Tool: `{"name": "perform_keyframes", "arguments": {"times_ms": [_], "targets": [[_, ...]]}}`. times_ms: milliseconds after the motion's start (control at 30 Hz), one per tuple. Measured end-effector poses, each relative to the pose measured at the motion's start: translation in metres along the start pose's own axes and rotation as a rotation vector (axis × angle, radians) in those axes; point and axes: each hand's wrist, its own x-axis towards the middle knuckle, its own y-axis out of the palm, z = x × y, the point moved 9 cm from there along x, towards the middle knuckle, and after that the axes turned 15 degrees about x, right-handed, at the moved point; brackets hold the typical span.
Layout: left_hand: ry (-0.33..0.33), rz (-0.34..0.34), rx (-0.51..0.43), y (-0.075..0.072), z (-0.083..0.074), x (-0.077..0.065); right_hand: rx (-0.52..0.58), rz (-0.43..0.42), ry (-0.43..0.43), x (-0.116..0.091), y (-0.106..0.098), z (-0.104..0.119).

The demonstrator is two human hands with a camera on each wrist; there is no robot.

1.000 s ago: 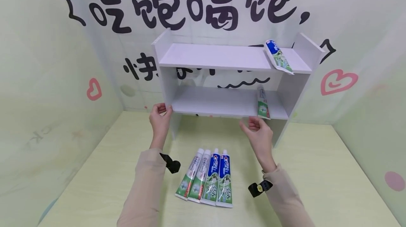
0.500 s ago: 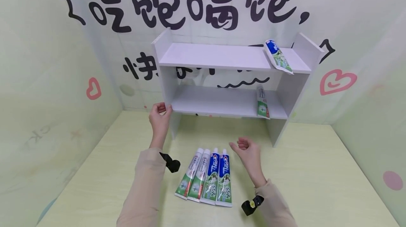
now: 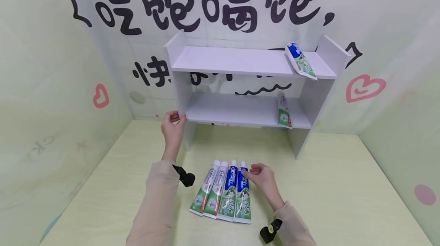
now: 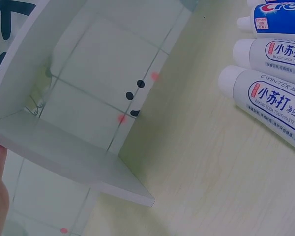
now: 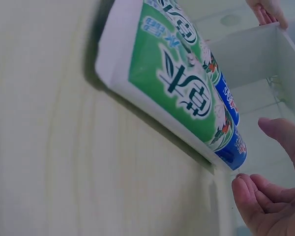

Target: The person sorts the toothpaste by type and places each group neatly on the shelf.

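– Why is our left hand (image 3: 172, 128) gripping the shelf (image 3: 233, 110) at left?
– To steady it, we'd guess; our right hand (image 3: 262, 180), relaxed, holding nothing, is at the rightmost toothpaste tube (image 3: 243, 200), near on the tabletop (image 3: 326, 185)

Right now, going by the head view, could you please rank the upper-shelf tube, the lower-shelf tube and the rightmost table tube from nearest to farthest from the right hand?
From the right hand:
1. Rightmost table tube: just left of the hand.
2. Lower-shelf tube: beyond the hand, toward the right end.
3. Upper-shelf tube: also rightward, one level higher.
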Motion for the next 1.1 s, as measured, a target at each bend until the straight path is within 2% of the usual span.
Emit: {"name": "perform_keyframes", "arguments": {"times_ms": [300,533,833,1100], "targets": [[-0.004,0.01,0.007,0.001,-0.001,0.0,-0.076,0.082,0.077,-0.01,0.012,-0.006],[-0.012,0.011,-0.001,0.0,0.001,0.0,-0.139,0.11,0.125,-0.014,0.018,-0.01],[-0.019,0.015,0.005,0.0,0.001,-0.001,-0.195,0.133,0.152,-0.02,0.021,-0.009],[-0.025,0.021,0.006,0.002,0.002,-0.001,-0.182,0.131,0.142,-0.023,0.023,-0.009]]}}
